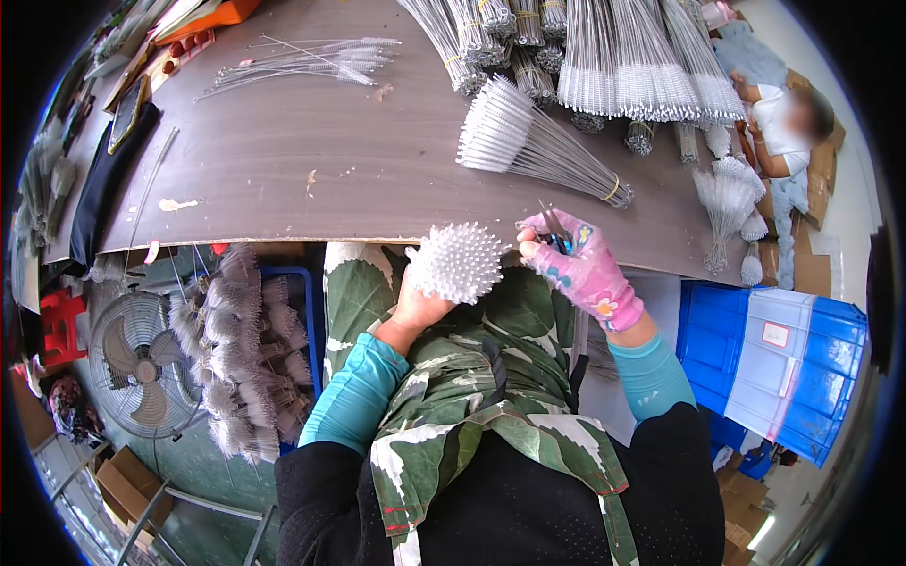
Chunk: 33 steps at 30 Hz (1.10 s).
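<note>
White-bristled wire-brush cluster point(460, 263): being grasped in bare left hand point(416, 306), pointed metal snips point(557, 229) in pink-gloved right hand point(595, 274); seemingly leaving loose silver-wire brushes point(326, 65) unbanded at eleven o'clock (yellow-banded white-bristled bundle point(543, 151) looking finished at one).

A workshop, as shown by tied wire-brush bundles point(634, 66) heaped on the worktable point(359, 141), blue crates point(714, 332) below its right end and a fan point(143, 366) below its left.

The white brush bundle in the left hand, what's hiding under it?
Under the white brush bundle, part of the left hand shows, with the camouflage apron lower down. Most fingers and anything else right beneath are covered, so I can't tell.
</note>
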### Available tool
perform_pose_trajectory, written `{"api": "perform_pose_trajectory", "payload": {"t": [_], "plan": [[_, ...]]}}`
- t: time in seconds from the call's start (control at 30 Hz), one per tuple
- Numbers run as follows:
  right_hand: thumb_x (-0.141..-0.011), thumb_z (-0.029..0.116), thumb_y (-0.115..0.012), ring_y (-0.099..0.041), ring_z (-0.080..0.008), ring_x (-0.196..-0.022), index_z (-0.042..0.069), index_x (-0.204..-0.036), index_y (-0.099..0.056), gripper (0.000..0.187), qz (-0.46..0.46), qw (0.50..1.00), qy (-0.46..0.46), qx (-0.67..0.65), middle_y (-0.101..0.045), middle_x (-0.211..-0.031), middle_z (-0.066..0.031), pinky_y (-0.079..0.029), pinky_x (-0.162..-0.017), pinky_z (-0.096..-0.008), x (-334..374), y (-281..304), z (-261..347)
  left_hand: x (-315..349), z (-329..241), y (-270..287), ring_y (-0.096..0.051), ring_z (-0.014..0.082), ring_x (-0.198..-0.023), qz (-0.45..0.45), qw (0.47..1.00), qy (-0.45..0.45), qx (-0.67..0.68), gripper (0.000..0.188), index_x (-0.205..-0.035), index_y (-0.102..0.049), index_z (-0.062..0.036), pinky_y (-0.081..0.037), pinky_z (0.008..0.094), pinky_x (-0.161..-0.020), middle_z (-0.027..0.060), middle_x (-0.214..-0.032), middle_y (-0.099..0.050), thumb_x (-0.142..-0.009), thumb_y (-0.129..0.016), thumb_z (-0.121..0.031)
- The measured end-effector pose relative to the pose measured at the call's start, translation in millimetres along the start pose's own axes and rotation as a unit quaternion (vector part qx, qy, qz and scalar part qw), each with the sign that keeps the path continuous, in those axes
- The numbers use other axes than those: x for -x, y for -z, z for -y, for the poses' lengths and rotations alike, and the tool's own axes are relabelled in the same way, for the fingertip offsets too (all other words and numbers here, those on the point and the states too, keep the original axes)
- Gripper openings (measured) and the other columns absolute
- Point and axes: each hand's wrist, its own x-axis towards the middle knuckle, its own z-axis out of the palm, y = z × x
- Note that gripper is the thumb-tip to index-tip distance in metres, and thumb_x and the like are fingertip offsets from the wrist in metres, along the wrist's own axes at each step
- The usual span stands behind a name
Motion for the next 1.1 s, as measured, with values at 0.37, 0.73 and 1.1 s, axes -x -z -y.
{"api": "perform_pose_trajectory", "payload": {"t": [0.37, 0.73, 1.1], "plan": [[-0.084, 0.006, -0.062, -0.054, -0.0069, -0.074, 0.000, -0.093, -0.059, 0.011, -0.006, 0.997, 0.011, 0.081, -0.060, -0.083, -0.0006, -0.046, -0.069, -0.0225, -10, -16, -11, 6, -4, 5, -0.055, 0.0199, -0.110, 0.008, 0.996, -0.001, 0.086, 0.043, -0.116, -0.059, -0.0070, -0.039, 0.0338, -0.098, 0.0068, -0.116, -0.060, -0.075, -0.069, -0.009], [-0.084, 0.008, -0.061, -0.051, -0.0052, -0.068, 0.001, -0.086, -0.059, 0.008, 0.055, 0.984, -0.013, 0.167, -0.058, -0.074, 0.0010, -0.042, -0.061, -0.0214, -19, -12, 2, 13, 5, 4, -0.039, 0.0301, -0.124, 0.085, 0.992, 0.061, 0.068, 0.049, -0.122, -0.054, -0.0152, -0.025, 0.0453, -0.107, 0.0077, -0.130, -0.049, -0.077, -0.065, -0.032], [-0.091, 0.031, -0.057, -0.051, -0.0063, -0.064, -0.001, -0.101, -0.060, 0.034, 0.044, 0.996, -0.079, 0.003, -0.060, -0.078, -0.0013, -0.043, -0.055, -0.0202, -3, 6, 9, 13, 9, -9, -0.046, 0.0249, -0.118, 0.063, 0.989, 0.095, 0.094, 0.045, -0.124, -0.053, -0.0131, -0.032, 0.0392, -0.103, 0.0065, -0.125, -0.053, -0.081, -0.061, -0.025]]}}
